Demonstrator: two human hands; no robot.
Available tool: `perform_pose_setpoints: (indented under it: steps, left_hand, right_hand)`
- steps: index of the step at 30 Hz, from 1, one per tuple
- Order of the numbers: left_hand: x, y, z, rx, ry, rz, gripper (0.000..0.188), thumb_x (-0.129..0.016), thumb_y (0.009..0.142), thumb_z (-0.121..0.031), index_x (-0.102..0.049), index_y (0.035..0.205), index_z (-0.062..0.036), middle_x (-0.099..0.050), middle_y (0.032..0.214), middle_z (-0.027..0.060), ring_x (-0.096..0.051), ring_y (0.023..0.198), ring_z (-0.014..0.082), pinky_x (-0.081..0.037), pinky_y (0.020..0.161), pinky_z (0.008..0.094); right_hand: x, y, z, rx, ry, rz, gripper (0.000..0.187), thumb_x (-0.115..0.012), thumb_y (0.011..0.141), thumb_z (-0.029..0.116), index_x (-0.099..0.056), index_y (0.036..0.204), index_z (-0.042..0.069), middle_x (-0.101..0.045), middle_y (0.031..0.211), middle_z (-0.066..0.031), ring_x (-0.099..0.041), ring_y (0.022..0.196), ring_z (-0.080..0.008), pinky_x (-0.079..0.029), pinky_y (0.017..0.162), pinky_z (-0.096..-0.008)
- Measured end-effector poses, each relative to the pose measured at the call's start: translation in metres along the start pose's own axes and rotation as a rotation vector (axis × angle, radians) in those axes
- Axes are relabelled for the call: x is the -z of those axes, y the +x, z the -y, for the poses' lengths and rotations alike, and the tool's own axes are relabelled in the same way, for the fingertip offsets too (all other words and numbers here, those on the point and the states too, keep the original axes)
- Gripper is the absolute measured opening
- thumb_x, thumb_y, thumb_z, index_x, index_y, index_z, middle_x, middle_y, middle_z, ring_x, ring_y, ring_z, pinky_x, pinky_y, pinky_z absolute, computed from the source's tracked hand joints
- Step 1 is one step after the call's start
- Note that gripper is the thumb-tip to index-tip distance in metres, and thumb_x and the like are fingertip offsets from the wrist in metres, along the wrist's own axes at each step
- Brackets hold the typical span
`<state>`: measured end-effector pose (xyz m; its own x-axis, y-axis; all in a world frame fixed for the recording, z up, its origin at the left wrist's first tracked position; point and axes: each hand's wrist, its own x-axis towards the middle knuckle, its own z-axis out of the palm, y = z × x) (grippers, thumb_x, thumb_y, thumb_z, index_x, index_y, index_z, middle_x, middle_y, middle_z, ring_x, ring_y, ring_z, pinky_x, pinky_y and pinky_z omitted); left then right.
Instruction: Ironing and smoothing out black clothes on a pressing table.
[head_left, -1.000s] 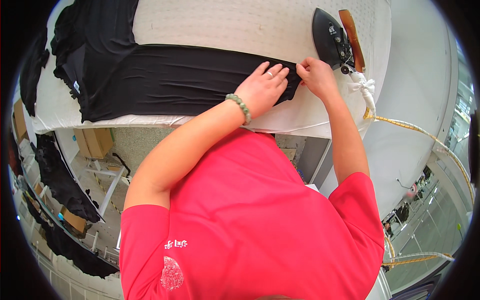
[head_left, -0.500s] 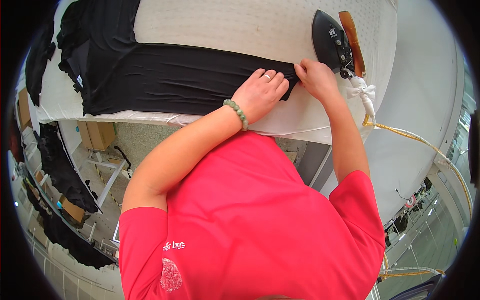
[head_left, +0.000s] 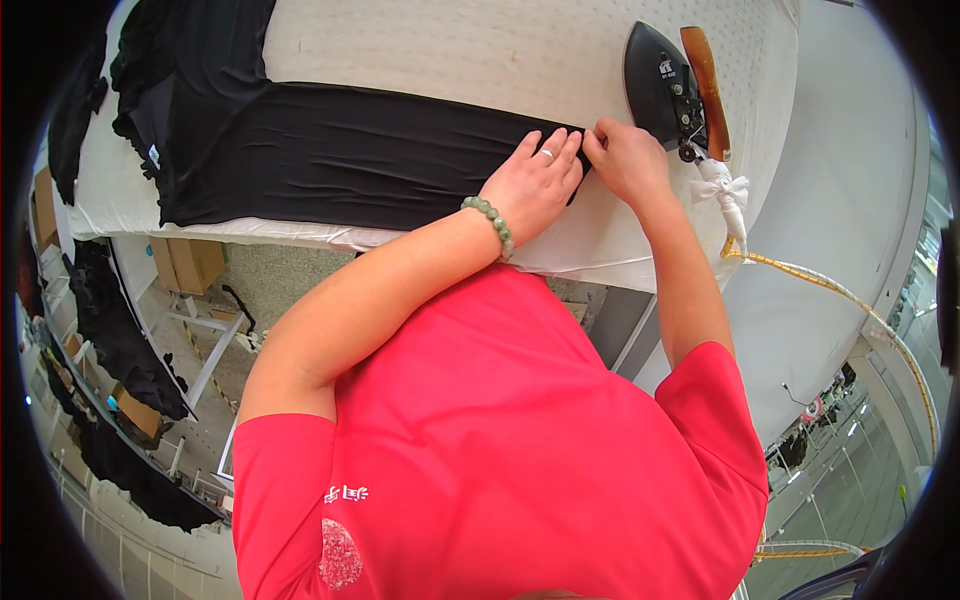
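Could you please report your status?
Left hand resting on black garment; right hand pinching its end. Garment lightly creased. Iron beside right hand, off garment.

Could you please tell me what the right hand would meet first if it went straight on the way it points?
The right hand would most likely meet the left hand, spread on the black cloth close by; whether the two already touch is unclear.

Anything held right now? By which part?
Yes: the black garment. The right hand appears to pinch its right-hand end, near the far corner. The left hand rests on top, no grip visible.
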<state>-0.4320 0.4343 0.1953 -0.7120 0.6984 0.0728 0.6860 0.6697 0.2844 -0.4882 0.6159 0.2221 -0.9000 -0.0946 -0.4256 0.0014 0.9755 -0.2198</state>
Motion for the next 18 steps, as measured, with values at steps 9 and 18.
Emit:
perform_pose_setpoints:
  steps: [9, 18]
  left_hand:
    - [0.002, 0.014, -0.013, 0.009, 0.148, 0.108, 0.049, -0.054, 0.097, -0.023, -0.050, 0.141, -0.0027, -0.048, 0.153, 0.0209, -0.047, 0.140, 0.0321, -0.040, 0.111, 0.0539]
    - [0.001, 0.017, -0.019, -0.021, 0.214, 0.149, 0.051, -0.052, 0.098, -0.024, -0.048, 0.144, -0.0042, -0.048, 0.153, 0.0224, -0.045, 0.138, 0.0321, -0.042, 0.108, 0.0499]
  right_hand:
    - [0.069, 0.005, -0.025, 0.462, -0.178, -0.913, 0.030, -0.071, 0.092, 0.028, -0.071, 0.116, 0.010, -0.070, 0.096, -0.0079, -0.067, 0.084, -0.0276, -0.054, 0.081, -0.0395]
    - [0.079, 0.066, 0.006, -0.207, -0.062, -0.345, 0.039, -0.069, 0.090, 0.044, -0.073, 0.119, 0.017, -0.077, 0.099, -0.0110, -0.072, 0.094, -0.0318, -0.056, 0.081, -0.0409]
